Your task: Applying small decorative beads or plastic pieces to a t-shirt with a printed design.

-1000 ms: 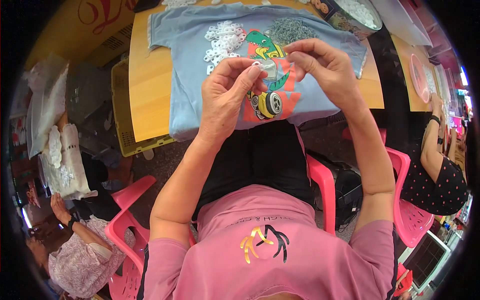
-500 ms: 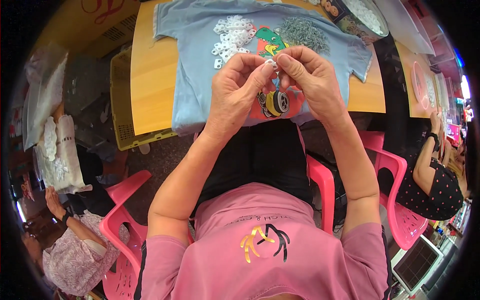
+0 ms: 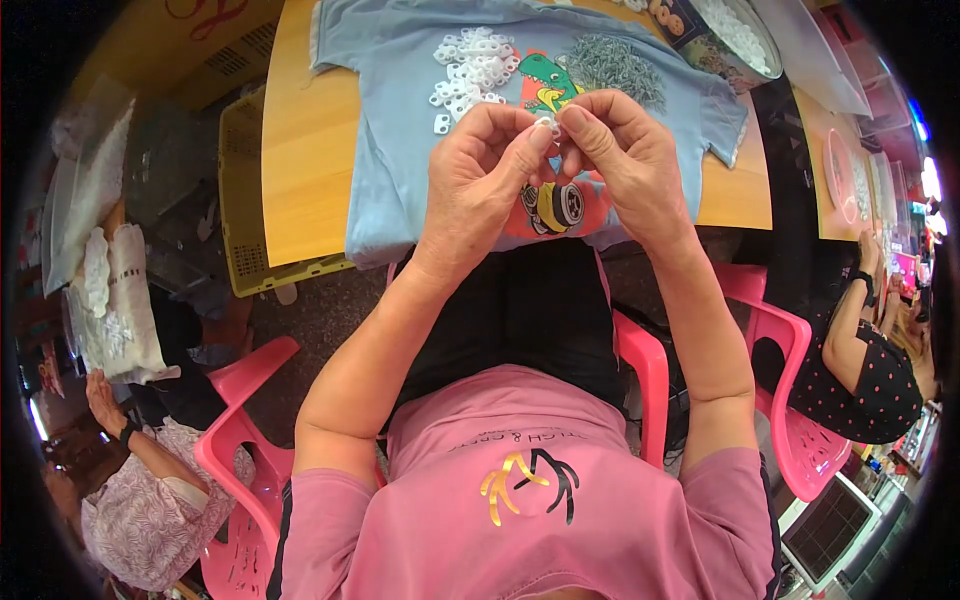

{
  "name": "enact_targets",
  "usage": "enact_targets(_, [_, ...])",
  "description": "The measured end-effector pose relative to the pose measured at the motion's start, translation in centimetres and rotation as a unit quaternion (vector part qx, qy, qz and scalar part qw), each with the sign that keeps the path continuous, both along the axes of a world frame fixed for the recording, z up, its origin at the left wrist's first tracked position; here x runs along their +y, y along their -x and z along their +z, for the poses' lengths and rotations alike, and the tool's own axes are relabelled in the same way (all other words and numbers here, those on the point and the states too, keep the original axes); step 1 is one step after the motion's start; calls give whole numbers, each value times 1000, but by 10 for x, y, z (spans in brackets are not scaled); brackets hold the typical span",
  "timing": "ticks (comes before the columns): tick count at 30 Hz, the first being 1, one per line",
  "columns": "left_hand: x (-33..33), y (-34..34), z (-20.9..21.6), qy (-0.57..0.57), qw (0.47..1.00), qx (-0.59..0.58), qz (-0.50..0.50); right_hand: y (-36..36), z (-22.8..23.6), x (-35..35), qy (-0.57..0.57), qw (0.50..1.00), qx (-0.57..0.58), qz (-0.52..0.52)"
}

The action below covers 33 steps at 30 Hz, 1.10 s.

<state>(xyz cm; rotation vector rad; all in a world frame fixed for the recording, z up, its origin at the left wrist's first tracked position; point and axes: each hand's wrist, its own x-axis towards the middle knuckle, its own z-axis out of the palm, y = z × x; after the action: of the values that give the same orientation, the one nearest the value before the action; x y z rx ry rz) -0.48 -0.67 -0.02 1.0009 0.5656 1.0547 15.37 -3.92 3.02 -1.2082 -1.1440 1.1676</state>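
Note:
Between the thumb and fingers of my left hand (image 3: 480, 170) is a small white plastic piece with holes (image 3: 547, 124). My right hand (image 3: 630, 155) meets it from the other side, thumb and forefinger pinched; whatever lies in that pinch is too small to make out. Both hands are raised over a light-blue T-shirt (image 3: 395, 130) with a dinosaur print, spread on the table. Beyond my left hand lies a heap of similar white pieces (image 3: 472, 72). A heap of small grey metal screws or pins (image 3: 615, 72) lies beyond my right hand.
At the table's far right stands a tin (image 3: 735, 45) of white pieces. A yellow crate (image 3: 245, 215) is left of the wooden table (image 3: 305, 180). Pink chairs (image 3: 255, 390) flank me. One person (image 3: 150, 510) sits at left, another (image 3: 875, 375) at right.
My fingers have shifted slightly around the white piece, which shows at a different angle. The view has moved a little; both heaps stay as they were.

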Motion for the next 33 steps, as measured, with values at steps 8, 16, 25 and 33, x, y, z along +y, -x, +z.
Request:
enact_targets(8, [0, -2, 0, 0, 1000, 0, 10, 6, -1, 0, -38, 998, -44, -31])
enact_targets(16, [-2, -1, 1, -7, 1000, 8, 19, 13, -4, -3, -51, 995, -69, -54])
enact_targets(25, [-3, -3, 1, -1, 999, 24, 33, 13, 0, -1, -28, 996, -64, -51])
enact_targets(33, [1, -2, 2, 0, 1000, 11, 7, -12, 13, 3, -61, 987, -146, 12])
